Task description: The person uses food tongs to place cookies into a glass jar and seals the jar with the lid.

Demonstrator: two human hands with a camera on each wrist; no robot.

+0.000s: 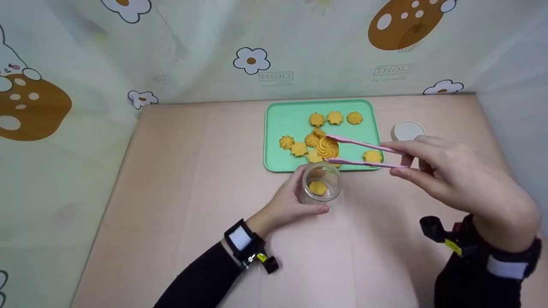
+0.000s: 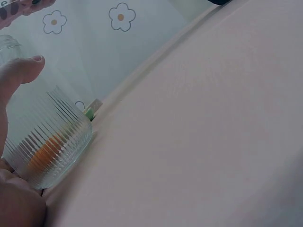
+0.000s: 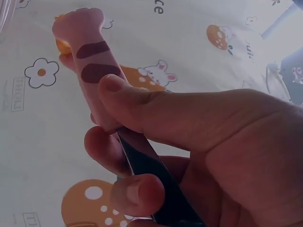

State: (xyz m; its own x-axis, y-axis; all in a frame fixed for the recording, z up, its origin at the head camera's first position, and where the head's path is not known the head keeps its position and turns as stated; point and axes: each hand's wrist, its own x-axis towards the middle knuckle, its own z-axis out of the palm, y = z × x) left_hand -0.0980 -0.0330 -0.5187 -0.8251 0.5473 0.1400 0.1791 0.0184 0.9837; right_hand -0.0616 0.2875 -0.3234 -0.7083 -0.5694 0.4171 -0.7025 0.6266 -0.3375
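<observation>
My left hand (image 1: 282, 204) grips a clear glass jar (image 1: 339, 185) around its side, the thumb in front. One yellow flower-shaped cookie (image 1: 317, 188) lies inside the jar; the left wrist view shows the ribbed glass (image 2: 71, 127) and the cookie at the bottom. Between finger and thumb, my right hand (image 1: 462, 175) holds pink tongs (image 1: 364, 144). A swirled yellow cookie (image 1: 327, 148) is caught between the tongs' tips, above the tray's near edge and just beyond the jar mouth. In the right wrist view, the paw-shaped tong tip (image 3: 78, 23) hides most of that cookie.
Behind the jar is a green tray (image 1: 278, 115) with several yellow cookies, one (image 1: 372, 157) at its near right corner under the tongs. A round white lid (image 1: 409, 129) lies right of the tray, partly behind my right hand. A patterned curtain (image 1: 205, 55) stands behind the table.
</observation>
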